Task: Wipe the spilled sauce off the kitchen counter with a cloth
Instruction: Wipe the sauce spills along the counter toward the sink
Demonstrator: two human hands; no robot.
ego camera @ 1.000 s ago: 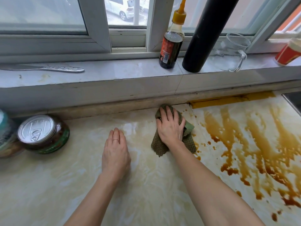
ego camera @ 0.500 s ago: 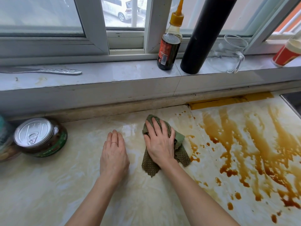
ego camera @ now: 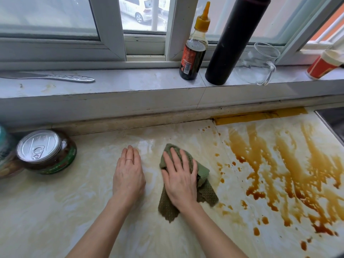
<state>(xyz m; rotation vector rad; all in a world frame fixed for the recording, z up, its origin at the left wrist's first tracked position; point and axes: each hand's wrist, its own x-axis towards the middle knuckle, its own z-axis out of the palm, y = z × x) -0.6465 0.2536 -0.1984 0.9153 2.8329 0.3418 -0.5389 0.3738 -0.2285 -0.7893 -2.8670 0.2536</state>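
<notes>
On the pale marbled counter (ego camera: 55, 211), just left of the spill, the green knitted cloth (ego camera: 203, 173) is pressed flat under the right hand (ego camera: 179, 180). The fingers are spread straight over it, not curled round it, so nothing is gripped. Cloth corners are seen trailing toward the wrist and out to the right. The left hand (ego camera: 128, 175) is laid palm-down on bare counter just beside it, fingers together and relaxed, nothing held, apparently as a brace.

The sauce (ego camera: 286, 161) is spread to the right of the cloth in long brown streaks, with scattered spots nearest the cloth and the heaviest pooling well to the right, toward the sink edge (ego camera: 331, 120). Only a faint yellowish film is seen around the hands, so the task is judged less than half done.

For the stroke in hand, even pressure should be applied through the whole palm. The cloth should be carried rightward into the nearest spots in overlapping passes, with liquid drawn back toward the paler side and not pushed to the sink. A fresh face should be turned out once the cloth is soaked, or smears will be left.

A lidded jar (ego camera: 46, 151) stands well apart at the left. A sauce bottle (ego camera: 193, 56) and a glass jug (ego camera: 258, 66) are set on the sill (ego camera: 130, 84) behind.
</notes>
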